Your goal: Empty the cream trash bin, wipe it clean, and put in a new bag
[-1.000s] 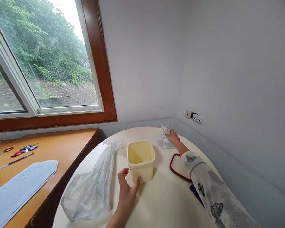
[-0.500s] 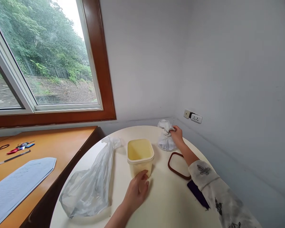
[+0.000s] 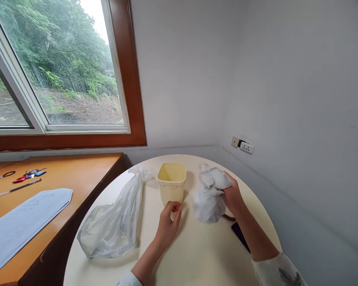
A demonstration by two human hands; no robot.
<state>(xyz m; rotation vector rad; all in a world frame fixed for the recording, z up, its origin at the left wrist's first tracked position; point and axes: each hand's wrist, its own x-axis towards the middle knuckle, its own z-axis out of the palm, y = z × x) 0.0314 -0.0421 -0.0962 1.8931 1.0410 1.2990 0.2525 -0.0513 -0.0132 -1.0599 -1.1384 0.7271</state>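
Observation:
My right hand is closed on the gathered neck of a white knotted bag, a crumpled bundle held above the right part of the table. A pale yellow plastic bin stands upright with its mouth open at the middle of the table. At the foot of its front wall is my left hand, fingers curled in and touching or nearly touching the bin, with nothing visible in them. Beneath my right forearm, a brown ring-shaped frame and a dark purple flat piece are partly hidden.
A clear plastic bag lies on the left of the round white table. On the adjoining wooden desk are papers, a pen and small coloured items. A wall socket sits behind, right.
My right hand has brought the white bag off the table's far right, nearer to me. The yellow bin appears slightly farther away, and my left hand's fingers have curled in.

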